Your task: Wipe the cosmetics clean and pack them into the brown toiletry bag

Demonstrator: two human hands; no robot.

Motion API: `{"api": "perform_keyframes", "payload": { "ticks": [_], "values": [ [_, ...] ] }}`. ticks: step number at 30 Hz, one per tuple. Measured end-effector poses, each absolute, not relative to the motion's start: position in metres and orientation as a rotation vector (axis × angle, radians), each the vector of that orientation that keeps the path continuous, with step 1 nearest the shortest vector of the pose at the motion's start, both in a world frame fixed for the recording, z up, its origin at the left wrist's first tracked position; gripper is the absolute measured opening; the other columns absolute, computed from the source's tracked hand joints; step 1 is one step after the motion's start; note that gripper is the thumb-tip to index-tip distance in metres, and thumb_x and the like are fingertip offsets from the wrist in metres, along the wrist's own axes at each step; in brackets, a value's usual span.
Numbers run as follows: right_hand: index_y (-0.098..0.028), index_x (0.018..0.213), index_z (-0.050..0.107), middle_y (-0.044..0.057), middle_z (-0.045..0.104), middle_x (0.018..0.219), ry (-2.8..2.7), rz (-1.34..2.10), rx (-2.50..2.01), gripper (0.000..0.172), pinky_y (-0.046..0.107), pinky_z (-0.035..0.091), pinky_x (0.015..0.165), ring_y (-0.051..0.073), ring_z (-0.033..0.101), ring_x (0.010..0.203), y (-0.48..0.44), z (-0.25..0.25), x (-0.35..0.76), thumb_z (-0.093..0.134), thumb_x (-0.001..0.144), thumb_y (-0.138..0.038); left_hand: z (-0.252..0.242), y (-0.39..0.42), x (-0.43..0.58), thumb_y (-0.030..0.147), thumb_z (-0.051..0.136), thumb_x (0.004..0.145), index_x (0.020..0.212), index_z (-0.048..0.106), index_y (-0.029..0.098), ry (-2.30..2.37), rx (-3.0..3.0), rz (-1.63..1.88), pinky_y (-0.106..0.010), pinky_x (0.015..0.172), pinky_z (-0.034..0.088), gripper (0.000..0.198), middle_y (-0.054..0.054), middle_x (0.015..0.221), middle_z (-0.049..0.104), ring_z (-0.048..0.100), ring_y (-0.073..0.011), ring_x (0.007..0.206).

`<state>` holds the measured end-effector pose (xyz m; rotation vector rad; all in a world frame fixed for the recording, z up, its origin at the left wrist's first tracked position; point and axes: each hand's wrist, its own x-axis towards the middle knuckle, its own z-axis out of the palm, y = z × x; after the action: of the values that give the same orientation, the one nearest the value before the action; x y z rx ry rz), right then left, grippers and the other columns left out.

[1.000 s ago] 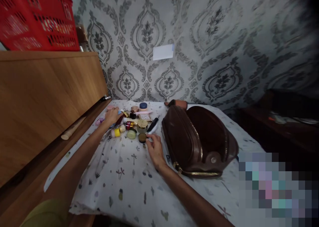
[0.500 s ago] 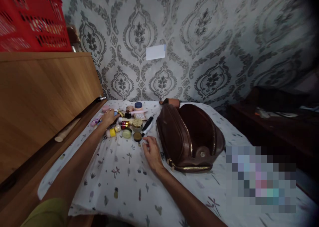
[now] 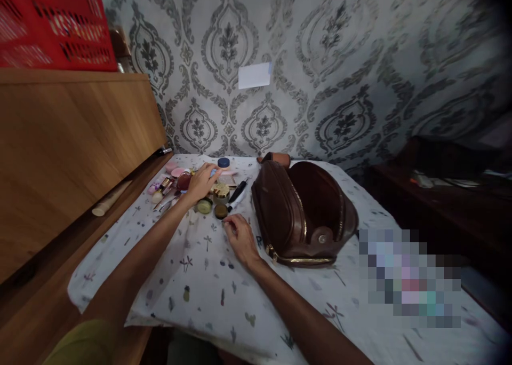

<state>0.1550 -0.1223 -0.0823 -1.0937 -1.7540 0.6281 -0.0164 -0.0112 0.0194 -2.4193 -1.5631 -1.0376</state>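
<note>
Left hand (image 3: 203, 181) has shifted toward the brown bag (image 3: 308, 210), fingers curled over small jars (image 3: 221, 193); whether it grips one is unclear. Right hand (image 3: 239, 237) rests loosely spread and empty, left of the bag. Black tube (image 3: 239, 188) lies diagonally beside the bag, its far end pointing toward it.

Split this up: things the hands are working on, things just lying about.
In use: left hand at the cosmetics pile; right hand beside the dark pot; probably the brown bag.
Lying about: red basket, paper slip on wall.
</note>
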Motion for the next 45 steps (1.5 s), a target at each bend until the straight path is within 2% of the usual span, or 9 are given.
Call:
{"api": "perform_keyframes", "payload": {
  "ticks": [5, 8, 13, 16, 21, 28, 34, 40, 45],
  "values": [
    [-0.018, 0.091, 0.065, 0.007, 0.067, 0.088, -1.771, 0.642, -1.067, 0.018, 0.031, 0.047, 0.074, 0.021, 0.06, 0.083, -0.123, -0.08, 0.154, 0.048, 0.086, -0.02, -0.011, -0.039, -0.018, 0.04, 0.037, 0.101, 0.118, 0.06, 0.017, -1.634, -2.373, -1.062, -0.04, 0.104, 0.043, 0.037, -0.012, 0.117, 0.064, 0.055, -0.0246, 0.116],
    [-0.018, 0.092, 0.066, 0.007, 0.068, 0.089, -1.753, 0.649, -1.08, 0.019, 0.03, 0.046, 0.072, 0.021, 0.061, 0.083, -0.123, -0.079, 0.154, 0.047, 0.086, -0.02, -0.041, -0.073, -0.025, 0.04, 0.041, 0.099, 0.135, 0.051, 0.019, -1.674, -2.357, -0.814, -0.047, 0.112, 0.036, 0.043, -0.015, 0.14, 0.053, 0.042, -0.029, 0.136],
    [-0.019, 0.091, 0.066, 0.006, 0.067, 0.089, -1.773, 0.657, -1.069, 0.019, 0.031, 0.047, 0.072, 0.02, 0.06, 0.079, -0.121, -0.08, 0.156, 0.048, 0.085, -0.02, -0.067, -0.113, -0.043, 0.021, 0.049, 0.09, 0.148, 0.038, 0.02, -1.552, -2.42, -0.591, -0.051, 0.118, 0.029, 0.059, -0.016, 0.154, 0.039, 0.03, -0.0308, 0.146],
    [-0.018, 0.091, 0.066, 0.007, 0.067, 0.089, -1.775, 0.654, -1.071, 0.019, 0.031, 0.047, 0.073, 0.02, 0.06, 0.079, -0.122, -0.078, 0.156, 0.047, 0.085, -0.02, -0.061, -0.116, -0.056, 0.011, 0.052, 0.083, 0.146, 0.039, 0.021, -1.642, -2.398, -0.548, -0.048, 0.115, 0.034, 0.066, -0.015, 0.151, 0.042, 0.035, -0.0302, 0.141],
    [-0.017, 0.089, 0.065, 0.009, 0.067, 0.091, -1.785, 0.676, -1.094, 0.019, 0.032, 0.048, 0.076, 0.021, 0.062, 0.083, -0.124, -0.077, 0.157, 0.047, 0.085, -0.02, -0.046, -0.106, -0.069, 0.016, 0.052, 0.086, 0.133, 0.049, 0.021, -1.87, -2.299, -0.61, -0.042, 0.099, 0.047, 0.047, -0.012, 0.126, 0.055, 0.051, -0.0276, 0.12],
    [-0.018, 0.089, 0.066, 0.008, 0.068, 0.09, -1.776, 0.667, -1.086, 0.019, 0.033, 0.048, 0.076, 0.021, 0.062, 0.082, -0.122, -0.078, 0.156, 0.047, 0.086, -0.021, -0.036, -0.1, -0.053, 0.018, 0.053, 0.086, 0.13, 0.05, 0.022, -1.965, -2.144, -0.657, -0.04, 0.092, 0.048, 0.044, -0.012, 0.13, 0.051, 0.048, -0.0293, 0.122],
    [-0.019, 0.089, 0.066, 0.008, 0.067, 0.089, -1.782, 0.661, -1.075, 0.019, 0.032, 0.048, 0.074, 0.021, 0.062, 0.081, -0.123, -0.077, 0.156, 0.047, 0.086, -0.02, -0.022, -0.108, -0.045, 0.019, 0.049, 0.088, 0.116, 0.057, 0.024, -1.735, -2.433, -0.748, -0.036, 0.092, 0.048, 0.03, -0.008, 0.119, 0.06, 0.056, -0.0248, 0.112],
    [-0.019, 0.09, 0.066, 0.008, 0.067, 0.091, -1.78, 0.665, -1.095, 0.019, 0.032, 0.048, 0.073, 0.021, 0.062, 0.082, -0.123, -0.078, 0.156, 0.048, 0.086, -0.021, 0.016, -0.05, -0.054, 0.021, 0.044, 0.092, 0.122, 0.055, 0.023, -1.887, -2.338, -0.671, -0.033, 0.1, 0.045, 0.032, -0.007, 0.123, 0.061, 0.056, -0.0218, 0.116],
    [-0.019, 0.09, 0.066, 0.008, 0.067, 0.09, -1.772, 0.666, -1.101, 0.019, 0.032, 0.047, 0.074, 0.022, 0.062, 0.085, -0.125, -0.077, 0.156, 0.047, 0.085, -0.018, 0.034, 0.039, -0.046, 0.03, 0.049, 0.093, 0.136, 0.048, 0.02, -2.055, -2.264, -0.518, -0.036, 0.101, 0.045, 0.044, -0.013, 0.133, 0.057, 0.055, -0.026, 0.123]
  ]
}}
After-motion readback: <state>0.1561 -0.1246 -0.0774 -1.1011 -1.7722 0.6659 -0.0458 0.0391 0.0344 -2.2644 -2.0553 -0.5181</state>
